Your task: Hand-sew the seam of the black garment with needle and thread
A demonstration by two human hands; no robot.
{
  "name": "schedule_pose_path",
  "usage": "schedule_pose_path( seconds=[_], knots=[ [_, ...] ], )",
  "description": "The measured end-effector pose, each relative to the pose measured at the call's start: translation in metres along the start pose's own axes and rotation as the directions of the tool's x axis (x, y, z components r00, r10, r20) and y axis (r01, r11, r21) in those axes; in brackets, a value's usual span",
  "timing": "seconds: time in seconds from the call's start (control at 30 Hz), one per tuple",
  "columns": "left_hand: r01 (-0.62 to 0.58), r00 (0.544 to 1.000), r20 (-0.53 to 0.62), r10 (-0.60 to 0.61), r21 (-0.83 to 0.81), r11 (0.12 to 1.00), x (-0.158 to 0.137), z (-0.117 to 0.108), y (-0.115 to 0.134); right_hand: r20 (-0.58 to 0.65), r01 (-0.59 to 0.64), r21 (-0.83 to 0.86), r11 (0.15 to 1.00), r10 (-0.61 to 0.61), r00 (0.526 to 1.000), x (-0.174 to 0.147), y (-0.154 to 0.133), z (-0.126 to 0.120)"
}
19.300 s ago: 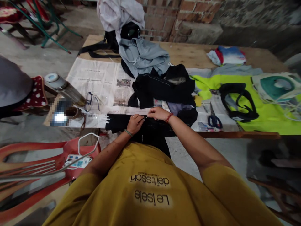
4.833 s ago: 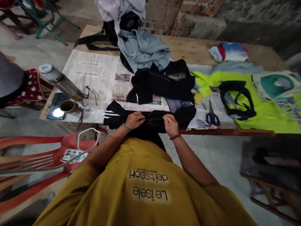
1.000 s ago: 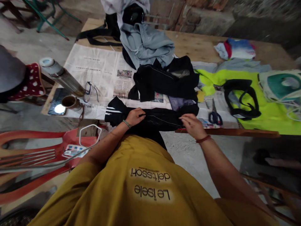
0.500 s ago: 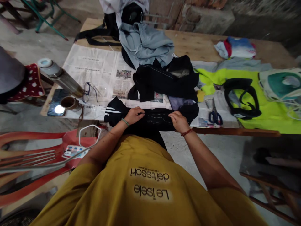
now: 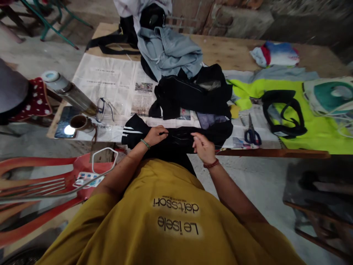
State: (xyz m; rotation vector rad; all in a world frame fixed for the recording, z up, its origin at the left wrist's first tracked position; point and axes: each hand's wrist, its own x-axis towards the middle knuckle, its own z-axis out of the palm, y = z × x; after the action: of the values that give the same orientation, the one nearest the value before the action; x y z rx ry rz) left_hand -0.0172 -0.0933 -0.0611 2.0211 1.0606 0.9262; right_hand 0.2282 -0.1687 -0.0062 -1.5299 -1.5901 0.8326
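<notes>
A black garment [image 5: 182, 145] with white stripes at its left end lies along the table's front edge. A thin pale line, like stitching, runs along it. My left hand [image 5: 156, 135], with a green bracelet at the wrist, pinches the cloth near its middle. My right hand [image 5: 204, 147], wearing a red bracelet, is over the garment's right part with fingers curled and thumb drawn in. Whatever its fingertips may hold is too small to make out. Behind the garment lies another bundle of black cloth [image 5: 193, 94].
Scissors [image 5: 252, 134], a black strap loop [image 5: 296, 117] and an iron [image 5: 329, 95] on bright yellow cloth [image 5: 317, 141] are to the right. On the left stand a bottle [image 5: 70, 92] and brown cup [image 5: 81, 123], near glasses [image 5: 104, 109] and a phone [image 5: 64, 119]. A red chair [image 5: 79, 165] stands left.
My right hand has moved left and turned, its fingers pulling away from the cloth they were pinching. My left hand keeps its pinch in nearly the same spot.
</notes>
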Motion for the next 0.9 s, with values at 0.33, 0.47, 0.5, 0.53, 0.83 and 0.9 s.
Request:
schedule_pose_path(
  seconds=[0.33,0.47,0.5,0.53,0.83,0.9],
  knots=[
    [-0.061,0.997,-0.044,0.061,0.005,0.998,-0.003,0.001,0.002,0.272,-0.191,0.149,0.970,0.146,0.951,-0.010,0.005,0.083],
    [-0.071,0.995,-0.067,0.072,0.015,0.997,-0.004,0.001,0.002,0.256,-0.168,0.143,0.975,0.127,0.958,-0.002,0.009,0.085],
    [-0.074,0.995,-0.071,0.075,0.016,0.997,-0.004,0.002,0.002,0.256,-0.161,0.143,0.977,0.121,0.959,0.000,0.009,0.086],
    [-0.076,0.994,-0.075,0.077,0.016,0.997,-0.004,0.002,0.002,0.256,-0.155,0.142,0.978,0.115,0.960,0.000,0.009,0.087],
    [-0.110,0.989,-0.103,0.109,-0.006,0.994,-0.005,0.004,0.001,0.228,-0.143,0.117,0.983,0.113,0.967,0.003,0.011,0.094],
    [-0.109,0.988,-0.106,0.108,0.002,0.994,-0.006,0.004,0.001,0.229,-0.142,0.108,0.984,0.115,0.967,0.003,0.011,0.094]
  ],
)
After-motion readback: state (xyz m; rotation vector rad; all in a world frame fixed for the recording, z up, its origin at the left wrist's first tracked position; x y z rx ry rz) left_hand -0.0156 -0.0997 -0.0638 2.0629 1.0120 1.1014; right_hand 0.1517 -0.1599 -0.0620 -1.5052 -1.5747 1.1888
